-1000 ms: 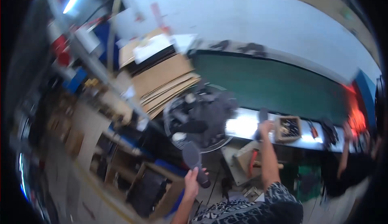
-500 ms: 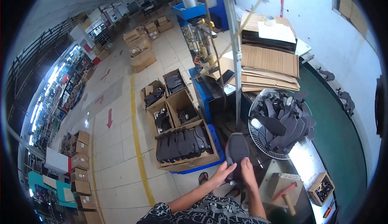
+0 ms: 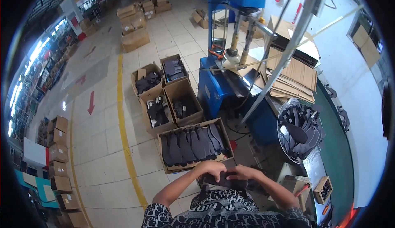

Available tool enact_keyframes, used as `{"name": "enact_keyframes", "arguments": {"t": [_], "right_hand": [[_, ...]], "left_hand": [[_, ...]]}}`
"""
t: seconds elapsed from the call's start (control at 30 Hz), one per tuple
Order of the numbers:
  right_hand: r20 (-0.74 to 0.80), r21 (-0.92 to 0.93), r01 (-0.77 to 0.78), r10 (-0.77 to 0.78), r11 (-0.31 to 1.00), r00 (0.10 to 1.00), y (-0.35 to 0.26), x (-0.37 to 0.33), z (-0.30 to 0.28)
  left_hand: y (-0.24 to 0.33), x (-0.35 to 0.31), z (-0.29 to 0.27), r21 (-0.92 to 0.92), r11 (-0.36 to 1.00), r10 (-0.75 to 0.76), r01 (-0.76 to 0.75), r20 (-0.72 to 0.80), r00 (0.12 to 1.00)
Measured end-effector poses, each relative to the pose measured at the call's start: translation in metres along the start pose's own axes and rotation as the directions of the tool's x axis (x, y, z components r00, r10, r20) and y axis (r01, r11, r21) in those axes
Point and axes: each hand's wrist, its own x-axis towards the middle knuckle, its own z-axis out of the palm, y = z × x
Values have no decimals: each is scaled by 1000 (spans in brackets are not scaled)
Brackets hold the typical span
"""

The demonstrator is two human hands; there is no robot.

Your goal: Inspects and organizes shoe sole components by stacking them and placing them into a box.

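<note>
A dark grey shoe sole (image 3: 224,181) is held close in front of my body, above the near edge of the open box. My left hand (image 3: 214,169) grips its left part, the thumb bent over the top. On its right part my right hand (image 3: 242,172) has its fingers curled round the edge. The far side of the sole and some fingertips are hidden. Just beyond my hands, a cardboard box (image 3: 196,170) holds a row of similar dark soles (image 3: 191,145) standing side by side.
Several open cartons (image 3: 183,100) stand behind the box. A blue press machine (image 3: 216,92) and a slanting metal post (image 3: 269,86) rise ahead right. To the right are a wire basket (image 3: 316,153) of dark pieces, a red-headed hammer (image 3: 303,189) and a small wooden box (image 3: 319,196).
Both hands have drawn the sole nearer my body and turned it from upright to lying crosswise. The view has swung, so the press and basket appear further right.
</note>
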Motion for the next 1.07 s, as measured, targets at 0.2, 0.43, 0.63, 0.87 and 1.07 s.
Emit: {"name": "enact_keyframes", "arguments": {"t": [0.2,0.43,0.63,0.87,1.07], "right_hand": [[-162,596,-322,503,735,849,1,11,24],[-197,937,-38,619,346,760,6,99,22],[-365,850,-54,661,524,656,121,165,46],[-612,441,-213,466,872,639,154,208,12],[-516,513,-223,505,829,692,177,251,28]], "left_hand": [[-8,-27,36,-265,894,-228,362,-963,-141],[-119,60,43,-673,333,-770,-661,-598,221],[-172,82,12,-755,543,-786,-369,-611,96],[-200,80,-16,-868,283,-923,-408,-363,132],[-221,85,-43,-884,357,-911,-301,-400,96]]}}
